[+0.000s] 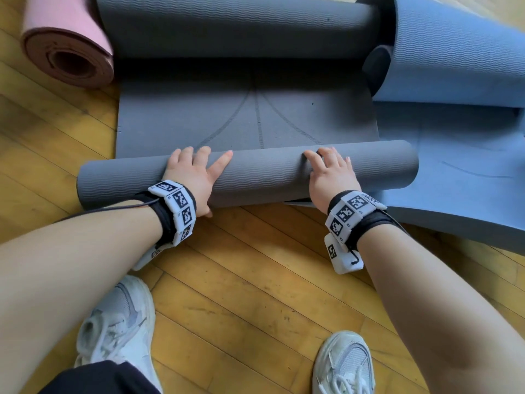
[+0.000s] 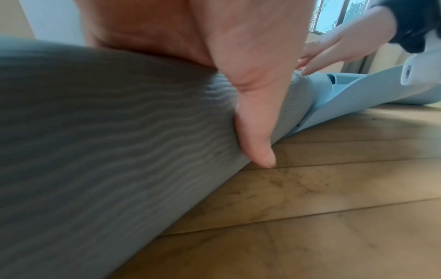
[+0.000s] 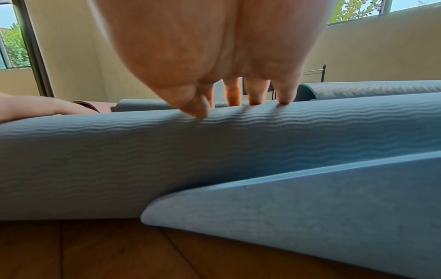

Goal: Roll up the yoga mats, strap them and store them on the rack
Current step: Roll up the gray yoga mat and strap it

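Observation:
A grey yoga mat lies across the wooden floor, and its near end is wound into a roll [image 1: 255,174]. Its flat middle [image 1: 247,120] shows printed lines, and its far end [image 1: 227,24] is curled up too. My left hand [image 1: 196,170] rests on the roll's left half, fingers spread over the top and thumb [image 2: 257,136] lying straight down the near side. My right hand [image 1: 329,172] presses the right half, with its fingertips [image 3: 284,100] on the crest of the roll [image 3: 167,151]. No strap is visible.
A blue mat [image 1: 460,143] lies partly unrolled at the right, its near edge [image 3: 310,207] tucked under the grey roll's right end. A rolled pink mat [image 1: 65,44] sits at the far left. A dark-framed stand [image 3: 318,72] is by the far wall. My white shoes [image 1: 119,317] are close below on the floor [image 1: 255,280].

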A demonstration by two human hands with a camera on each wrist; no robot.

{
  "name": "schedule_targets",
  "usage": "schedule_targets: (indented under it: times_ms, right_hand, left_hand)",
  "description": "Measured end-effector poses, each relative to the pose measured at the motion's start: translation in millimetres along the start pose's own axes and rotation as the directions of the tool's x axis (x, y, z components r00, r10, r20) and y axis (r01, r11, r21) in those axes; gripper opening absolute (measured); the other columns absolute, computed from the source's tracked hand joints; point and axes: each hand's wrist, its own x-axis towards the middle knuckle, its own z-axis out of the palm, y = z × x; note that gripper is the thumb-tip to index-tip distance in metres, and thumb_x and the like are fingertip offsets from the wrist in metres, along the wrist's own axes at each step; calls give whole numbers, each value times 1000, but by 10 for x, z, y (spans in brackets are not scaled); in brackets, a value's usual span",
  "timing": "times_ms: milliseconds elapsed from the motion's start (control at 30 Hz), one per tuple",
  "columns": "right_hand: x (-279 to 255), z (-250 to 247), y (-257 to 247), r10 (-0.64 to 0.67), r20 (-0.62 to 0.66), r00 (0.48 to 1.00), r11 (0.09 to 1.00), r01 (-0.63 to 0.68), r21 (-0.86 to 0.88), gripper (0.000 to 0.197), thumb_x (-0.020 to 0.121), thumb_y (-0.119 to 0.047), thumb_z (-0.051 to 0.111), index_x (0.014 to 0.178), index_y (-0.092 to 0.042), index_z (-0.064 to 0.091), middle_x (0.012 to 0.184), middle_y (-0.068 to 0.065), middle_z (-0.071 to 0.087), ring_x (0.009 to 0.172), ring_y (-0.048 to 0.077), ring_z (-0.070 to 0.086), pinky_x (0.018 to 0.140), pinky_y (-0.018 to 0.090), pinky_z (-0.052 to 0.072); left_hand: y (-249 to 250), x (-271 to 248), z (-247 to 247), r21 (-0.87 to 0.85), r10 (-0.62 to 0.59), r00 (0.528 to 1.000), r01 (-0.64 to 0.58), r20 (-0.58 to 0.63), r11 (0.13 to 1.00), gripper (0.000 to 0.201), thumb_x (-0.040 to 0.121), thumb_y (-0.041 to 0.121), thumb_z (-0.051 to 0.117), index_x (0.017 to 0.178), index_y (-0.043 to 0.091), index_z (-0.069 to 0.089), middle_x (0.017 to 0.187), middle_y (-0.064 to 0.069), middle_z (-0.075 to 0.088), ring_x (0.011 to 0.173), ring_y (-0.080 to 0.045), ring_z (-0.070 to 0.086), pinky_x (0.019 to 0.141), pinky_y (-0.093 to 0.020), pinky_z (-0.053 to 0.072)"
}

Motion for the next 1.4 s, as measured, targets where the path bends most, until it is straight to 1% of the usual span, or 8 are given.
schedule_targets:
  times_ms: [100,200,300,400,500,767,1100,1400]
  right_hand:
    - [36,-6,5,-20,34,999,1000,20,-13,58,94,-16,42,148,-25,23,155,5,21,147,26,6,119,49,2]
    - [77,-42,7,-13,86,996,998,18,-66,75,88,-18,55,150,-28,14,157,3,14,148,25,1,120,48,1]
    - [122,-55,16,-13,130,991,964,47,-262,99,79,-18,66,151,-28,0,159,5,6,147,26,0,119,46,6]
    - [167,-57,11,-7,132,991,908,62,-414,110,76,-24,71,151,-28,-9,159,6,3,145,26,6,116,43,16]
    - [198,-39,-1,-4,103,995,890,51,-454,106,79,-27,70,151,-28,-7,157,5,10,142,26,13,111,43,23]
    - [135,-22,88,-76,67,995,873,99,-477,99,71,-35,74,147,-27,11,143,2,32,128,25,32,101,43,33]
    - [-100,27,156,-117,135,984,846,170,-506,99,71,-41,76,145,-28,11,141,0,33,126,24,33,101,43,33]
    - [-223,32,87,-115,169,979,843,186,-504,98,72,-42,74,145,-28,10,140,0,34,126,24,34,101,44,33]
  left_hand:
    - [-4,33,-15,4,-17,1000,17,7,1000,132,61,69,73,147,33,-20,152,-14,15,138,-34,24,114,-45,21]
    - [-59,87,-52,10,9,1000,-9,5,1000,128,63,69,71,148,33,-17,145,-13,28,127,-30,39,106,-41,34]
    - [-126,148,-132,-1,50,998,-50,27,999,122,64,68,70,149,34,-11,133,-9,41,115,-27,49,94,-38,42]
    - [-158,179,-209,-4,74,996,-74,42,997,118,63,67,71,148,35,-5,126,-7,46,108,-27,53,86,-37,45]
    - [-151,173,-248,14,92,994,-93,55,996,115,64,65,71,146,35,-3,124,-7,48,106,-27,54,84,-37,45]
    - [-95,69,-289,45,151,986,-155,69,987,112,63,69,69,144,32,1,120,-5,50,101,-26,57,79,-36,45]
    - [17,-162,-135,35,219,970,-224,105,974,114,66,73,64,147,29,-4,125,-5,48,104,-24,56,81,-35,46]
    - [1,-269,-87,25,218,967,-223,136,975,116,65,72,65,147,30,-5,126,-4,47,106,-24,55,83,-36,47]
